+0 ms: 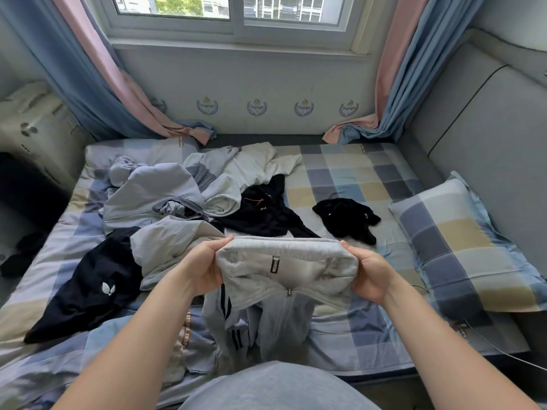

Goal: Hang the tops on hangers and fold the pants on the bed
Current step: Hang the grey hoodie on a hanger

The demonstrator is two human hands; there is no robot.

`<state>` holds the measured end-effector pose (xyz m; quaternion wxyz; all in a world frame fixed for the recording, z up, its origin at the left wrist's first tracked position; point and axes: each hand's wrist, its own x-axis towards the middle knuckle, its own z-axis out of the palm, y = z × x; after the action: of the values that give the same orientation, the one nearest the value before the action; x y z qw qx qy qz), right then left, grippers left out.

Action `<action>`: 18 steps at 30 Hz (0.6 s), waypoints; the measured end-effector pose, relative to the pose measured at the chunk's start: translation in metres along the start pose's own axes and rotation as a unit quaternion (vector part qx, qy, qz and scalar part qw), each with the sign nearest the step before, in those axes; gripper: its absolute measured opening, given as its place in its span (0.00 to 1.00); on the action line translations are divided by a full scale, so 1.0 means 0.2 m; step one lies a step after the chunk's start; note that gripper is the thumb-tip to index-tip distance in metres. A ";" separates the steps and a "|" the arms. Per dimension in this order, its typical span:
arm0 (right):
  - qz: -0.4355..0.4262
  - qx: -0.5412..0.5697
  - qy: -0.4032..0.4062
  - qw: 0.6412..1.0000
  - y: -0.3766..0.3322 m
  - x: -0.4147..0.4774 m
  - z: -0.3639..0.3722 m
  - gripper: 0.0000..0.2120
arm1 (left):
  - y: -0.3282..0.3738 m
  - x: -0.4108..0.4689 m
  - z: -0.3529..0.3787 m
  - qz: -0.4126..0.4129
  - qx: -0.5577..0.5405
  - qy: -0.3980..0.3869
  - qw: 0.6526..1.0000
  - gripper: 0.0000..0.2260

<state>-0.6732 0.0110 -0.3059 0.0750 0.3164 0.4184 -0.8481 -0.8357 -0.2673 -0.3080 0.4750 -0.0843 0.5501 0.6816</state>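
Over the near edge of the bed: grey zip top (284, 270) held up by its collar, label facing the camera, zip closed below the collar.
Left hand (204, 267): fingers curled round the left end of the collar, thumb on top.
Right hand (370, 273): grips the right end of the collar the same way; the hands are apart, collar stretched between them.
Top, lower part: hangs down and bunches on the sheet just in front of the person; dark stripes show on one sleeve.
Bed (355, 179): checked sheet in blue, yellow and grey.
Navy garment (88, 288): left of the held top, white logo up, flat on the sheet.
Pale grey-blue pile (154, 190): crumpled, far left, touching a cream garment (236, 170).
Black garment (263, 208): centre, behind the held top.
Small black garment (346, 217): lies alone, right of centre.
Pillow (461, 247): right edge, same check.
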 end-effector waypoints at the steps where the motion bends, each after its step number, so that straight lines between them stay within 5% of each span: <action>1: 0.012 0.006 -0.008 1.000 0.00 0.00 0.00 0.19 | 0.00 0.00 0.00 -0.011 0.002 -0.006 1.000 0.19; 4: 0.022 0.036 -0.022 0.999 -0.01 -0.02 0.03 0.21 | -0.03 0.01 0.04 -0.048 -0.013 -0.008 0.999 0.20; 8: 0.001 0.079 -0.010 0.997 -0.03 -0.03 0.05 0.24 | -0.10 0.07 0.10 0.012 -0.035 0.046 0.998 0.20; 11: -0.011 0.102 -0.008 0.995 -0.03 -0.04 0.08 0.24 | -0.17 0.08 0.16 0.068 0.143 0.103 0.982 0.21; 14: -0.029 0.113 -0.002 0.993 -0.04 -0.06 0.12 0.22 | -0.24 0.09 0.20 0.087 0.314 0.135 0.936 0.09; 16: -0.035 0.103 -0.004 0.994 -0.05 -0.08 0.13 0.23 | -0.27 0.10 0.19 0.067 0.274 0.156 0.946 0.11; 18: -0.050 0.065 0.017 0.996 -0.05 -0.10 0.12 0.22 | -0.24 0.11 0.20 0.028 0.090 0.147 0.985 0.09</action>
<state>-0.6723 -0.0033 -0.2773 0.0043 0.3137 0.3794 -0.8704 -0.7952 -0.2251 -0.3389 0.3759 -0.1250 0.6753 0.6222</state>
